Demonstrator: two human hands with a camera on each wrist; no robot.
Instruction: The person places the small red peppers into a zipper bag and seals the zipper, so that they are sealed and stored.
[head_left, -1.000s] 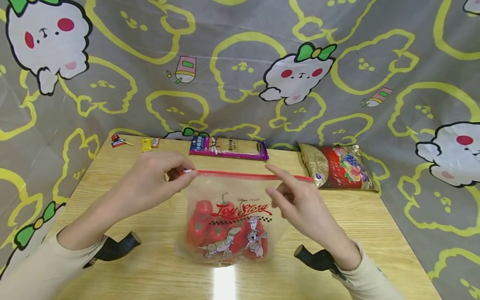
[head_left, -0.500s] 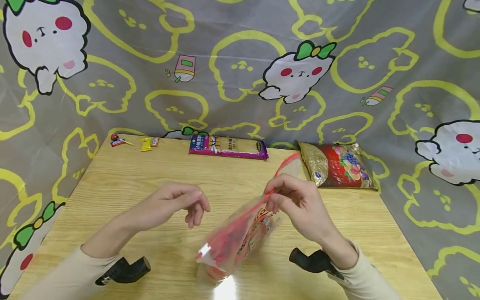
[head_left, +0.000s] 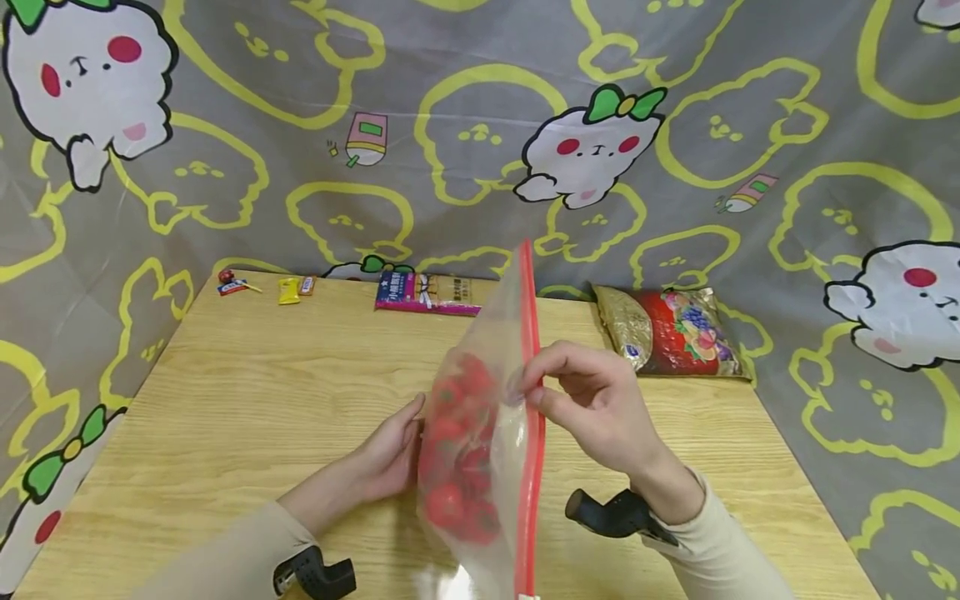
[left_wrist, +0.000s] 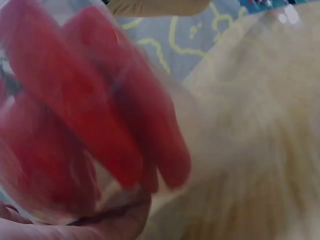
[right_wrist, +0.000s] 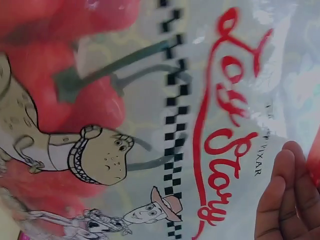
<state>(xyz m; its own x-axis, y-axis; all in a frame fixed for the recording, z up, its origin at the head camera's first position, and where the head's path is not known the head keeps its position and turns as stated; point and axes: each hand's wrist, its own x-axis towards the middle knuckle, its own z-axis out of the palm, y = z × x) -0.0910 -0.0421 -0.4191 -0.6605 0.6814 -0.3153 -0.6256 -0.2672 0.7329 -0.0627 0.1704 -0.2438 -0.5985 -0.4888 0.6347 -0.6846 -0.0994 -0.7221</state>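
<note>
A frosted zip bag (head_left: 507, 454) hangs on its side above the table, its red zip edge (head_left: 531, 483) running nearly upright. Inside are several red peppers (head_left: 448, 504), whose green stems (right_wrist: 115, 67) show through in the right wrist view. With thumb and forefinger my right hand (head_left: 600, 404) pinches the bag near the middle of the zip. My left hand (head_left: 386, 457) touches the bag's bottom from the left, thumb straight, the other fingers hidden behind the bag. The left wrist view is blurred; there part of that hand (left_wrist: 115, 220) lies under the peppers.
At the table's (head_left: 262, 375) back lie a lollipop (head_left: 227, 277), small wrapped sweets (head_left: 289, 290), a purple noodle packet (head_left: 423, 292) partly behind the bag, and a gold and red bag (head_left: 671, 332) on the right. A patterned cloth (head_left: 480, 225) closes in the back and sides.
The bag has swung from facing forward to edge-on, bottom to the left. My left hand let go of the zip's left end, then came down to the bag's bottom. The right hand took hold of the zip.
</note>
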